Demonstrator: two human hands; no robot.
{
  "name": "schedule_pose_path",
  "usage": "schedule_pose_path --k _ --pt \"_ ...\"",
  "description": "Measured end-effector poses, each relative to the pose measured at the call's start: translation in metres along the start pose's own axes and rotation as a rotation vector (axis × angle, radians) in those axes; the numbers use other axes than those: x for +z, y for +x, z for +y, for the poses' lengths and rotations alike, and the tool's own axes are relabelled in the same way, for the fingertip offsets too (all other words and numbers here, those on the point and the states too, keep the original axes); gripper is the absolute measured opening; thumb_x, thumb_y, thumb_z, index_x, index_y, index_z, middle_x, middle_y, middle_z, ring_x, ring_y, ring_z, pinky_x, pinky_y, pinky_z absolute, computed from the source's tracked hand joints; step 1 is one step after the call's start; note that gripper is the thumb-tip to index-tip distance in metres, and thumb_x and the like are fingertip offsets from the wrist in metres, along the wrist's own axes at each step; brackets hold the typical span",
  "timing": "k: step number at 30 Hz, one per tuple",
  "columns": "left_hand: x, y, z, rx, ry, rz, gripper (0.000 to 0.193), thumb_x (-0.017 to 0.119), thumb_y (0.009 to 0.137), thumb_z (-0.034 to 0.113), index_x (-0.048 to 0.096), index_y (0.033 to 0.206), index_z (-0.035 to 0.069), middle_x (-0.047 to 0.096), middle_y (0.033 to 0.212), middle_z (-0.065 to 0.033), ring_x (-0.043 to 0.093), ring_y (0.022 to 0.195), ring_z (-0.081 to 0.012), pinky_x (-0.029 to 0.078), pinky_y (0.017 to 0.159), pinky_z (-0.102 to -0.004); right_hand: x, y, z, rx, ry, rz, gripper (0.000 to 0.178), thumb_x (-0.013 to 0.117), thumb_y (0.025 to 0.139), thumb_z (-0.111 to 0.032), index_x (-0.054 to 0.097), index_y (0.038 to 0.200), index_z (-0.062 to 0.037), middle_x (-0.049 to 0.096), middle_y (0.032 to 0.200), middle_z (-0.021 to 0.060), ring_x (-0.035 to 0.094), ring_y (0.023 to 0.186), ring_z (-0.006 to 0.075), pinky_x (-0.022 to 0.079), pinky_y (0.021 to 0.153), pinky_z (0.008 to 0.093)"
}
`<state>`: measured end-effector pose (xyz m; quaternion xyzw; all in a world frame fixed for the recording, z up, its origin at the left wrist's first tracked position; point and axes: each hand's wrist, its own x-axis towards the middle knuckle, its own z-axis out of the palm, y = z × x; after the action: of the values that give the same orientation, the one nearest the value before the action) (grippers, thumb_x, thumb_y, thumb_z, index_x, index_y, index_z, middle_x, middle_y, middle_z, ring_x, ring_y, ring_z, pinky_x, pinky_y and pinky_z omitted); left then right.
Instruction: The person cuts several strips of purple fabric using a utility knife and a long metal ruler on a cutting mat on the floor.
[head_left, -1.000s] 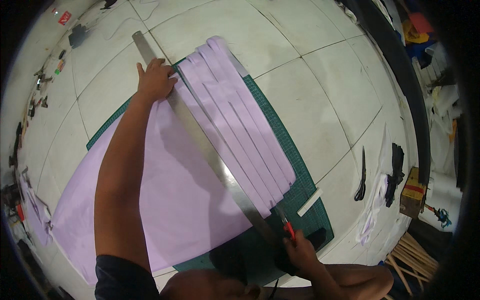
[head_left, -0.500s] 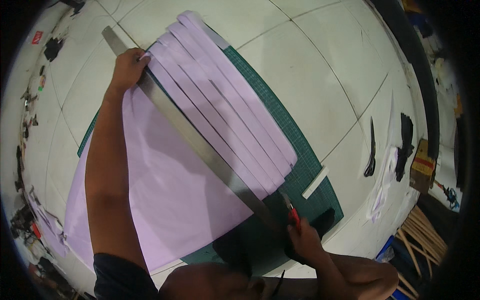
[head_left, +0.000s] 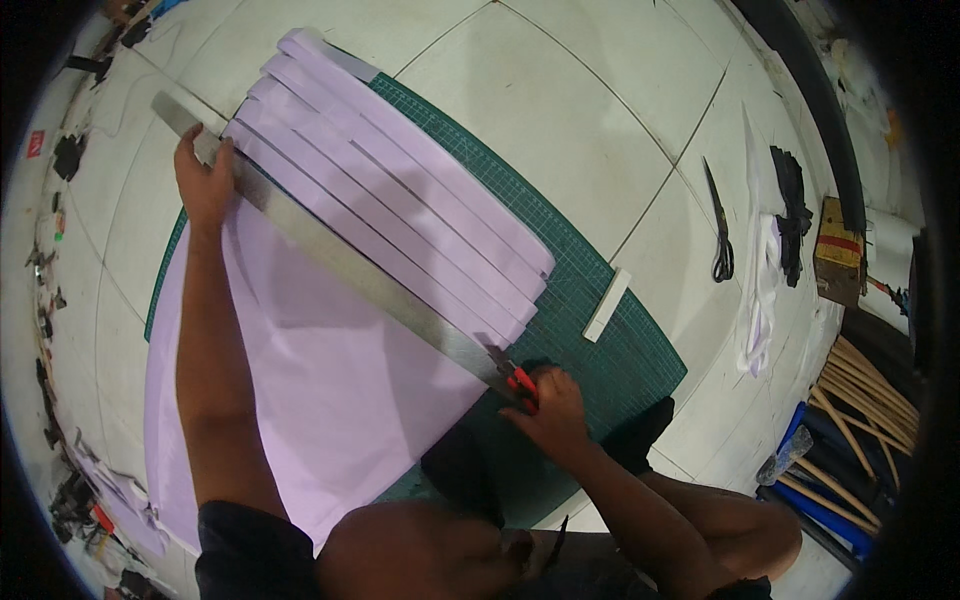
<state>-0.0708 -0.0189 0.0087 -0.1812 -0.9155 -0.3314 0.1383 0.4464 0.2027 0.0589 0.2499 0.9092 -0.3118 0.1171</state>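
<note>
While left hand (head_left: 205, 185) pins ruler (head_left: 340, 265) (flat), right hand (head_left: 550, 415) grips cutter (head_left: 520, 382).

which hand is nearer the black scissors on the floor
Right. The right hand holds a red cutter by the ruler's near end, closer to the scissors; the left hand presses the ruler's far end.

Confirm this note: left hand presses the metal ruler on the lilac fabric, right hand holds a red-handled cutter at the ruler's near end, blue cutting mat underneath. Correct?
Not quite: the cutting mat is green, as the head view shows. The left hand does press the metal ruler on the lilac fabric, and the right hand holds the red-handled cutter.
</note>
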Motion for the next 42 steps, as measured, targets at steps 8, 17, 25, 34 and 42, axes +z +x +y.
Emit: schedule_pose_path --k 8,17,25,34,42 --pt "-0.051 -0.183 0.062 -0.051 0.164 -0.135 0.048 0.064 0.092 0.023 0.053 0.132 -0.002 0.047 0.143 -0.0237 0.039 0.136 -0.0405 0.027 0.115 -0.0507 0.020 -0.024 0.006 -0.228 0.318 0.107 0.039 0.082 0.068 -0.010 0.057 0.096 0.0000 0.058 0.103 0.0192 0.061 0.096 0.0361 0.053 0.079 0.0438" --pt "-0.089 -0.339 0.143 -0.080 0.261 -0.481 0.059 0.066 0.091 0.025 0.044 0.141 0.002 0.032 0.154 -0.0249 0.025 0.145 -0.0458 0.014 0.118 -0.0609 0.026 -0.041 0.018 -0.101 0.351 -0.041 0.050 0.081 0.072 -0.020 0.057 0.109 0.0027 0.055 0.111 0.0183 0.057 0.105 0.0366 0.051 0.085 0.0462" --pt "-0.067 -0.376 0.178 0.011 0.300 -0.572 0.077 0.061 0.092 0.037 0.029 0.151 0.000 0.015 0.156 -0.0358 0.014 0.145 -0.0539 0.008 0.116 -0.0643 -0.015 -0.010 0.030 -0.220 0.201 -0.082 0.043 0.079 0.081 -0.036 0.058 0.102 -0.0046 0.058 0.106 0.0159 0.059 0.092 0.0354 0.048 0.076 0.0426" --pt "-0.063 -0.384 0.179 0.077 0.353 -0.463 0.075 0.060 0.092 0.035 0.029 0.153 0.004 0.016 0.158 -0.0335 0.016 0.145 -0.0531 0.011 0.117 -0.0629 -0.283 0.051 0.060 -0.232 -0.325 -0.061 0.035 0.063 0.095 -0.027 0.047 0.121 -0.0093 0.066 0.094 0.0135 0.069 0.081 0.0297 0.054 0.072 0.0426" --pt "-0.083 -0.371 0.192 0.097 0.252 -0.448 0.068 0.067 0.089 0.024 0.039 0.148 0.006 0.023 0.156 -0.0311 0.021 0.144 -0.0500 0.017 0.117 -0.0589 -0.277 0.080 0.113 -0.252 -0.120 -0.016 0.038 0.053 0.099 -0.040 0.047 0.115 -0.0065 0.065 0.085 0.0193 0.066 0.082 0.0390 0.049 0.072 0.0493"
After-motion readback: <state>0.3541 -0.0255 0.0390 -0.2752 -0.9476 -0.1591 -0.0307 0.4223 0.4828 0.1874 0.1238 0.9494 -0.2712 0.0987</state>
